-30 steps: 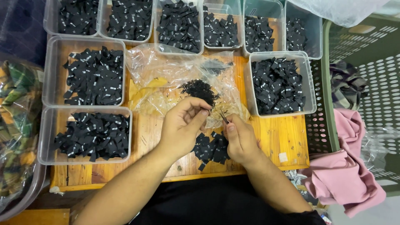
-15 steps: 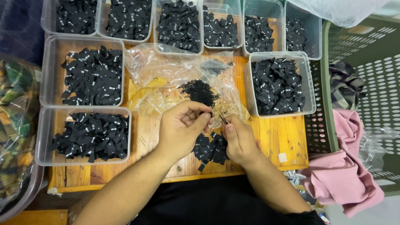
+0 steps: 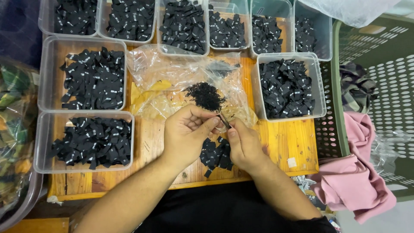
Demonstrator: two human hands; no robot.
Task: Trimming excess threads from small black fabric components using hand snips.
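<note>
Wooden worktop point(image 3: 293, 142) fills the view; nearest, a loose heap of black labels point(image 3: 215, 154) lies on it under the wrists; just above, the left hand point(image 3: 186, 131) and right hand point(image 3: 243, 142) meet, fingertips pinched narrow on one small black label point(image 3: 224, 120); beyond lie a crumpled clear plastic bag point(image 3: 172, 82) and clear tubs of labels point(image 3: 84, 80)

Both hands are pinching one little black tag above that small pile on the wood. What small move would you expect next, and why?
Probably setting the small black fabric tag, pinched between the left hand and right hand, onto the loose pile of black tags just below. That pile lies closest, while the clear plastic tubs sit farther off.
</note>
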